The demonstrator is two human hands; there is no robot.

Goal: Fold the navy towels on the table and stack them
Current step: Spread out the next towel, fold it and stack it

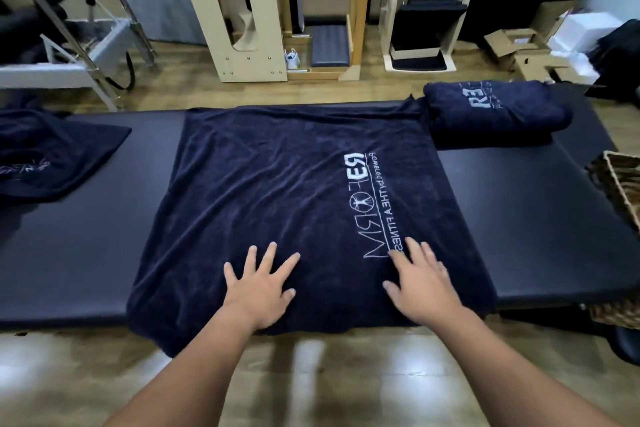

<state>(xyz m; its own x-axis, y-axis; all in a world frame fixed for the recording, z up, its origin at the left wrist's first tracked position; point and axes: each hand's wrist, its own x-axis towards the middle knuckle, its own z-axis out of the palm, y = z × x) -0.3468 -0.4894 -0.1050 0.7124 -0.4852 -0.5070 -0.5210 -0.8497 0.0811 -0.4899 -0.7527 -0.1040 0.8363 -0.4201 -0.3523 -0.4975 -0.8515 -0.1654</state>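
Note:
A large navy towel (277, 191) with white mirrored lettering lies spread flat across the middle of the dark padded table (86, 239), its near edge hanging over the front. My left hand (258, 284) lies flat on it near the front edge, fingers spread. My right hand (420, 282) presses flat beside it, fingertips on the lettering. A folded navy towel (491, 111) with a white logo sits at the table's far right. An unfolded, crumpled navy towel (45, 152) lies at the far left.
A woven basket (620, 184) stands at the table's right end. Beyond the table are wooden exercise equipment (239, 10), a white shelf unit (429, 10), cardboard boxes (519, 48) and a metal frame (69, 45) on the wooden floor.

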